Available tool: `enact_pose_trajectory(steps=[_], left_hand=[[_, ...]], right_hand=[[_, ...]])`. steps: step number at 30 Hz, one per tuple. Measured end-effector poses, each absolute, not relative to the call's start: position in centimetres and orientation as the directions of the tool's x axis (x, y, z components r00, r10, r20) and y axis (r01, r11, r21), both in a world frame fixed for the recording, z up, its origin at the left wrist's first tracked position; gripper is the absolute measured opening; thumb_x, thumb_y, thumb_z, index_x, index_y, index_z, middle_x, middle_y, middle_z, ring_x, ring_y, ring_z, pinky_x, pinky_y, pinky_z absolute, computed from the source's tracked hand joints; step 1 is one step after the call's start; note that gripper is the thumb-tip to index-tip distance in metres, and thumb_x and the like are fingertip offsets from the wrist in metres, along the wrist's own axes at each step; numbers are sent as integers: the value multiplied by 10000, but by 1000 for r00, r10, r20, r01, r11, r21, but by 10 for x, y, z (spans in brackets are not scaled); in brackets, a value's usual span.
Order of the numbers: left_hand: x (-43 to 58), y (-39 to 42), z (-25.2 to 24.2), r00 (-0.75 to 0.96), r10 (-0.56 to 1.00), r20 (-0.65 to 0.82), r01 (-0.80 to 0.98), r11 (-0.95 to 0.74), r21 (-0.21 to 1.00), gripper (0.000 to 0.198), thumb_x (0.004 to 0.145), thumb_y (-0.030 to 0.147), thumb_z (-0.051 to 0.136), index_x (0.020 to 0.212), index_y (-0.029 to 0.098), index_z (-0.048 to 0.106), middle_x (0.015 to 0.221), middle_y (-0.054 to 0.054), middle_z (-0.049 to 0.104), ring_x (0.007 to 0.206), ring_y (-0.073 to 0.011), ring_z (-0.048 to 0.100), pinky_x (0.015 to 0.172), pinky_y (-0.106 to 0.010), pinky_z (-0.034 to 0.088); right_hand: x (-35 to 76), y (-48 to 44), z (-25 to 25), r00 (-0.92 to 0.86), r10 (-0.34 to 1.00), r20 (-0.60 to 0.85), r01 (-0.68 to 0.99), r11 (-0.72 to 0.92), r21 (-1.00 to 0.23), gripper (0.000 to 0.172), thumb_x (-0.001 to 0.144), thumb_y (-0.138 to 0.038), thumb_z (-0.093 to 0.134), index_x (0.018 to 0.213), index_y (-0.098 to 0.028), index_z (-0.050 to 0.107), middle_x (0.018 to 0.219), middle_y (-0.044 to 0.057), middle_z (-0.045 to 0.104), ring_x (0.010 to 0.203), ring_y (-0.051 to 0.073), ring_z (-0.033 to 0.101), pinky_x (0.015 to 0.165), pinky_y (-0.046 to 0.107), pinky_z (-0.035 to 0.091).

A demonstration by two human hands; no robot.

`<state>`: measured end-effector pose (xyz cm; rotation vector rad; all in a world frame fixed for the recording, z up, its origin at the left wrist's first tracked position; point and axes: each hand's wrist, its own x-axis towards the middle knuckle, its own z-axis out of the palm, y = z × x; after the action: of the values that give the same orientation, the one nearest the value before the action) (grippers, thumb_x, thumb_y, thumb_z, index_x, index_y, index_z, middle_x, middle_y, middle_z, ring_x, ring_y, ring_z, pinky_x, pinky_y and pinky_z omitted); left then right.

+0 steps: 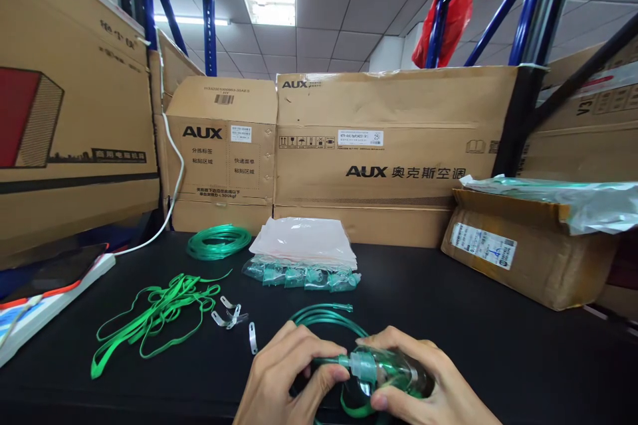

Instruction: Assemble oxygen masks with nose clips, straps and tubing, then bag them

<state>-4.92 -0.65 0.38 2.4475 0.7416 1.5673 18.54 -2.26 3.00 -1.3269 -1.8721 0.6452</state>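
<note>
My left hand [286, 372] pinches the end of a green tube [323, 314] where it meets the connector of a clear green mask [386, 372]. My right hand [423, 378] wraps around that mask from the right and grips it. Both hands are low at the near edge of the black table [448, 305]. The tube loops away behind my fingers. Small metal clips [230, 314] lie just left of my left hand.
Green elastic straps [154, 315] lie at the left. A coil of green tubing [219, 241], a stack of plastic bags [304, 242] and bagged mask parts [299, 274] sit further back. Cardboard boxes [379, 153] wall the table; an open box [528, 249] stands at the right.
</note>
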Motion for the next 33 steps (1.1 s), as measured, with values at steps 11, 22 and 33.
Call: enact_pose_trajectory(steps=[11,22,33], left_hand=[[-46,-2,-2,261,396,881,252,-909,333,168,1068,262,577,1173,221,702,926,-23,750,839,-146,703,737,-232,542],[-51,-5,-1,302,408,862,261,-905,337,171,1026,122,617,1150,207,697,940,-44,743,836,-171,696,739,-273,556],[-46,-3,-10,238,390,890,308,-899,311,145,1028,140,602,1095,214,707,856,-42,726,739,-178,668,674,-284,500]], right_hand=[[183,-31,40,-234,916,326,587,400,-704,243,836,-510,744,1011,-351,801,972,-24,825,899,259,724,821,333,523],[178,-32,42,-227,890,396,602,448,-661,174,785,-415,815,951,-361,823,899,-61,841,815,226,751,797,281,546],[180,-29,33,-201,880,429,645,449,-618,259,728,-439,880,973,-363,839,988,-43,860,871,265,782,804,283,594]])
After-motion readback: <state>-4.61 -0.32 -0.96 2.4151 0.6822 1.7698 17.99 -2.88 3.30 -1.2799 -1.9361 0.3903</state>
